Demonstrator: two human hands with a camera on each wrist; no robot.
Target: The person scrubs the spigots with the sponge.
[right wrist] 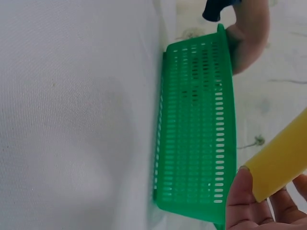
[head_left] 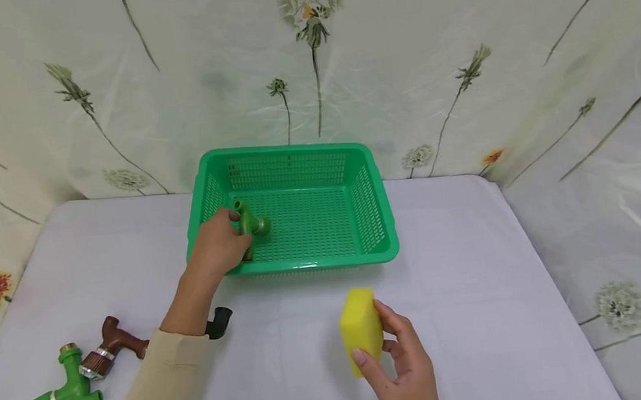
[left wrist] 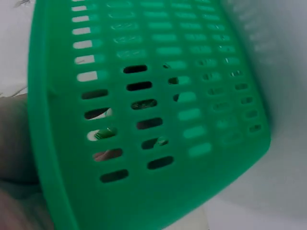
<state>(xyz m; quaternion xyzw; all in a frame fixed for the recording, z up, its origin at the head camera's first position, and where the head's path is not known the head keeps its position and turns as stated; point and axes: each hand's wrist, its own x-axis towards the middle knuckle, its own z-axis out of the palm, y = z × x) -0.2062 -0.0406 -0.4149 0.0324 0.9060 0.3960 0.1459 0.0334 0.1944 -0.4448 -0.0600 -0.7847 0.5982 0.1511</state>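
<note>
The left hand [head_left: 216,243] is gripping a green plastic tap [head_left: 251,223] with curled fingers, holding it just over the near-left corner inside the green slotted plastic basket [head_left: 378,217], while the right hand [head_left: 399,361] is pinching an upright yellow sponge block [head_left: 361,330] above the white-covered desk [head_left: 482,287]. The tap could be catching on the basket's near wall and tipping the light basket, I judge, since that rim is standing right under the wrist. A second green tap [head_left: 62,393], a brown tap [head_left: 114,347] and a black spout piece [head_left: 218,321] are lying well to the left, beside the left forearm.

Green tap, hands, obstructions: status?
Left hand grips green tap inside the green basket. Right hand holds yellow sponge above table. Nothing blocking.
</note>
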